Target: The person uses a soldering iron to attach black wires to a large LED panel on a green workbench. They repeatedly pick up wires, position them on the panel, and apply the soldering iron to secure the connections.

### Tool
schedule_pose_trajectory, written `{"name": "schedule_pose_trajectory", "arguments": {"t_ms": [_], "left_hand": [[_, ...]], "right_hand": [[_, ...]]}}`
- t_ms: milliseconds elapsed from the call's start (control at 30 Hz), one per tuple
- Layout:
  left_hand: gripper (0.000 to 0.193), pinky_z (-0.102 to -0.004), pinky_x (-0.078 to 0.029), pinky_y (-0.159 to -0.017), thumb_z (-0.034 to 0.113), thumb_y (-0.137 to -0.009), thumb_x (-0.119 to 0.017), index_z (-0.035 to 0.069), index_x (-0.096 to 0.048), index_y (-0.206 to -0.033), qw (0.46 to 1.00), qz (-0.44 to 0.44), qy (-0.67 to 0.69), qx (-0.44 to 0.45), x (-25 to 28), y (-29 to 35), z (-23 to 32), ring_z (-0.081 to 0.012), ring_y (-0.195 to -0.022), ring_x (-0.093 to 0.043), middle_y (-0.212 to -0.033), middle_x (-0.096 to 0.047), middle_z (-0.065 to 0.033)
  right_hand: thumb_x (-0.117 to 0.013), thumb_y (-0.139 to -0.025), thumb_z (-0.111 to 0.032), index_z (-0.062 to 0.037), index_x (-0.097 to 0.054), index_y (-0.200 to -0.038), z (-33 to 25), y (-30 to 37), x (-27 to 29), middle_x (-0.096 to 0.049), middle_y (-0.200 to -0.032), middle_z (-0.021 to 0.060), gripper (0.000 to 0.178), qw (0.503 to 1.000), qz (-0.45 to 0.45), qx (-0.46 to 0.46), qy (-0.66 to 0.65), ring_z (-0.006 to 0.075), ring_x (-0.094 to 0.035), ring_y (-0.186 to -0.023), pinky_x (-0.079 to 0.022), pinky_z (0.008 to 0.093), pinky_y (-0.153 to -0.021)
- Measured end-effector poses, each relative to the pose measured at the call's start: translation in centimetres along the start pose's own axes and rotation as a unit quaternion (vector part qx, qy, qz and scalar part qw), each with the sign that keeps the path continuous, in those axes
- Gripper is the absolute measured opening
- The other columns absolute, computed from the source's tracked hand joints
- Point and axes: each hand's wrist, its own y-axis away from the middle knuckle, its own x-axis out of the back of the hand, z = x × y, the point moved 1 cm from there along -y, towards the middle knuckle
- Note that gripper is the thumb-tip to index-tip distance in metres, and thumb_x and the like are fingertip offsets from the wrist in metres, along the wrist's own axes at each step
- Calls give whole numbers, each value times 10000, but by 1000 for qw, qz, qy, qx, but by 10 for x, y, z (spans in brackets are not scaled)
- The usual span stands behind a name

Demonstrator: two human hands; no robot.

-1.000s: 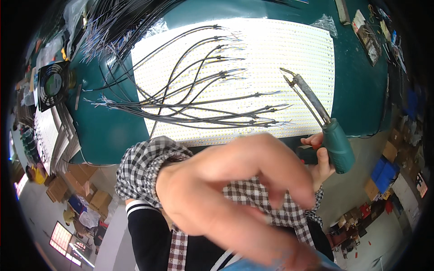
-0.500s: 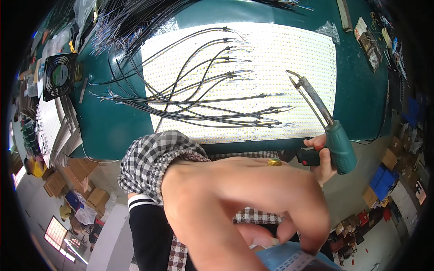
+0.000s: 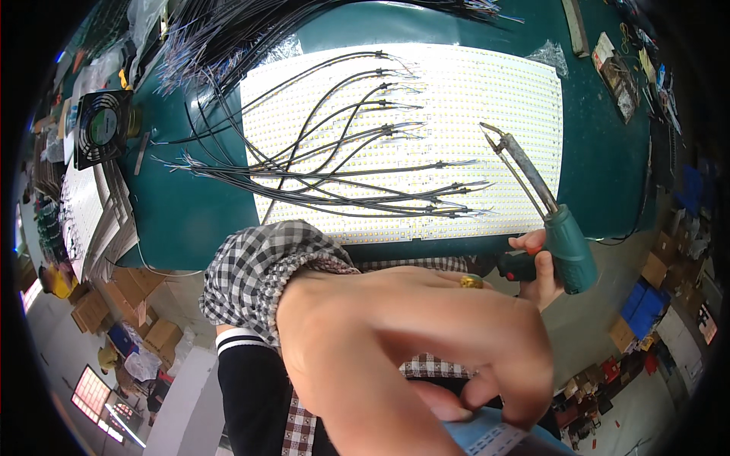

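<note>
Close up in the lower middle is my left hand point(image 3: 426, 319), its fingers bent and pinching the edge of a blue face mask point(image 3: 487, 435). A yellow ring sits on one finger, and a black-and-white checked sleeve covers the wrist. My right hand point(image 3: 541, 277), partly hidden behind the left, grips a green soldering gun point(image 3: 570, 251) by its dark handle with red parts. The gun's bent metal tip points up and left above a white LED board point(image 3: 494, 83). Several black cables point(image 3: 319, 175) with stripped, thin wire ends lie across the board's left half, apart from the tip.
A bundle of black cables point(image 3: 236, 34) lies at the back left of the green table point(image 3: 175, 220). A small black fan point(image 3: 101, 128) stands at the left edge near stacked white boards point(image 3: 95, 220). A worn block point(image 3: 617, 76) lies far right. Cardboard boxes point(image 3: 163, 337) sit on the floor.
My left hand has shifted very slightly, still pinching the mask. The view has tilted a little. The soldering gun stays in my right hand, almost unmoved.
</note>
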Motion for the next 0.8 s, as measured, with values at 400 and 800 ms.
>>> {"name": "schedule_pose_trajectory", "arguments": {"t_ms": [400, 800], "left_hand": [[223, -330, -530, -683, -26, -891, -556, 44, -621, -1093, 1000, 16, 8, 1, -3, -4, 4, -290, -904, -593, -1089, -568, -253], [170, -374, -479, -644, 17, -977, -473, 15, -603, -1086, 996, -86, 4, -13, 0, -12, -21, -302, -760, -580, -1026, -589, -243]], "right_hand": [[-672, -899, -265, 87, -560, -1083, -2, -1, 3, -582, -889, 147, 412, 999, -7, 1, 39, 255, -619, -774, -591, 416, -715], [-598, -946, -250, 62, -554, -1066, 3, 0, 9, -569, -931, 152, 337, 998, -45, 0, 39, 253, -602, -820, -578, 412, -745]]}}
